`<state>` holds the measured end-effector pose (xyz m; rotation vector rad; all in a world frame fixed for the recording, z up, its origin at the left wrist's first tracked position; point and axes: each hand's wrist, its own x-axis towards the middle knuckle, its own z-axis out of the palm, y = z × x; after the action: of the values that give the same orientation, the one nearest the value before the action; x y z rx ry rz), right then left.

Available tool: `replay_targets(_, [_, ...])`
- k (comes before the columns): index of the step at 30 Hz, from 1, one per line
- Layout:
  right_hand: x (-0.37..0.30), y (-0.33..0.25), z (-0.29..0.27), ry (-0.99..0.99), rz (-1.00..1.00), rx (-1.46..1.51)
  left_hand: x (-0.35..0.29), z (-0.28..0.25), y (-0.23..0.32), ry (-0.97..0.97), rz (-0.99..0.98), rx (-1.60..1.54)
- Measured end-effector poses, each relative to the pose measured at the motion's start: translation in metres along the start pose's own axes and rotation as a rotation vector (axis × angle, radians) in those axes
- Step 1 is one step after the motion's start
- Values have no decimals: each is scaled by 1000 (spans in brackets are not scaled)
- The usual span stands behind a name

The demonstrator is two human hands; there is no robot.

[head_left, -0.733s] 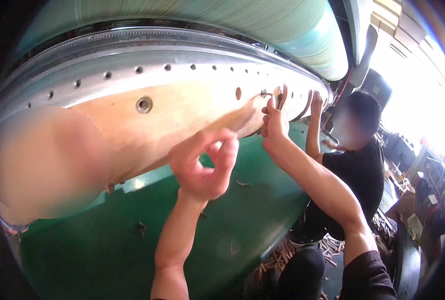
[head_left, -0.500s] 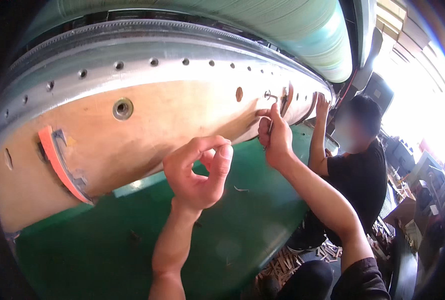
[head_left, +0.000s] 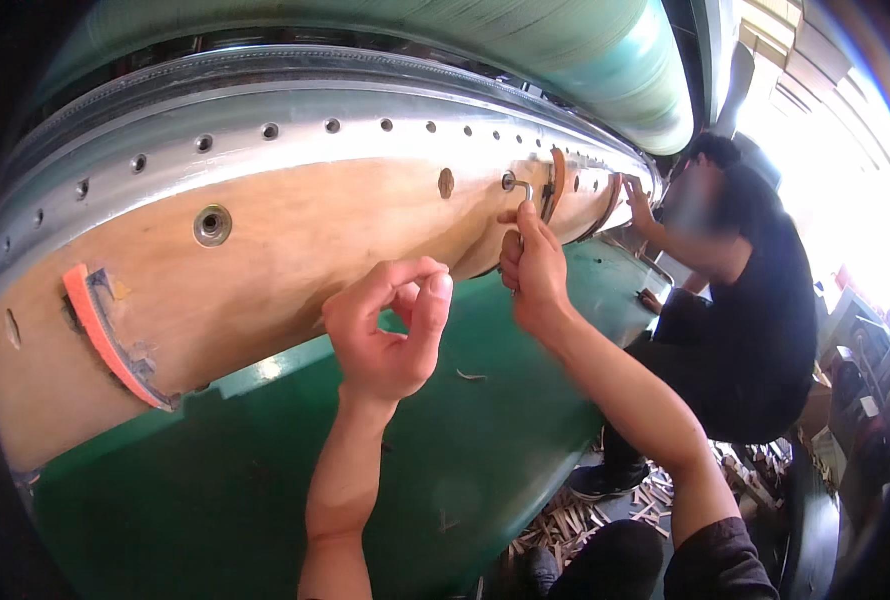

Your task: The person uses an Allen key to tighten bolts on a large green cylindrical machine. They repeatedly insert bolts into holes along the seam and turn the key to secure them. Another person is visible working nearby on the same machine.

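My right hand (head_left: 539,268) is closed around a hex key (head_left: 528,191). The key's bent short end sits at a socket hole (head_left: 508,182) in a large wood-covered cylinder (head_left: 295,240). Held in front of the cylinder, my left hand (head_left: 383,325) curls into a loop, with thumb and index finger almost meeting. Anything pinched there is too small or hidden to make out. Just beyond the key, a curved orange-brown strip (head_left: 558,182) stands out of the wood.
A metal band with a row of holes (head_left: 270,131) runs along the cylinder, below a big green roller (head_left: 585,60). An orange-edged curved strip (head_left: 105,330) projects at left. Green sheet metal (head_left: 445,460) lies underneath. A co-worker (head_left: 755,290) crouches at right, near scattered wood scraps (head_left: 565,525).
The view has shifted slightly, so the cylinder appears farther left. My right hand still holds the hex key at the hole. The co-worker appears farther right, head higher, an arm still toward the cylinder.
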<state>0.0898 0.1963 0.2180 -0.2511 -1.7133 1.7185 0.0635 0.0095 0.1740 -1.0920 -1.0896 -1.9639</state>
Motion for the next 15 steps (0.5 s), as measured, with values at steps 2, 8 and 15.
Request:
replay_targets(2, [13, -6, -5, -25, -171, -140, -4, 3, -4, 10, -63, -35])
replay_targets(8, [23, 6, -28, -68, -336, -224, -15, -4, -16, -63, -33, 92])
replay_targets(15, [52, -37, -56, -278, -1050, -976, -16, -5, -16, -79, -38, 110])
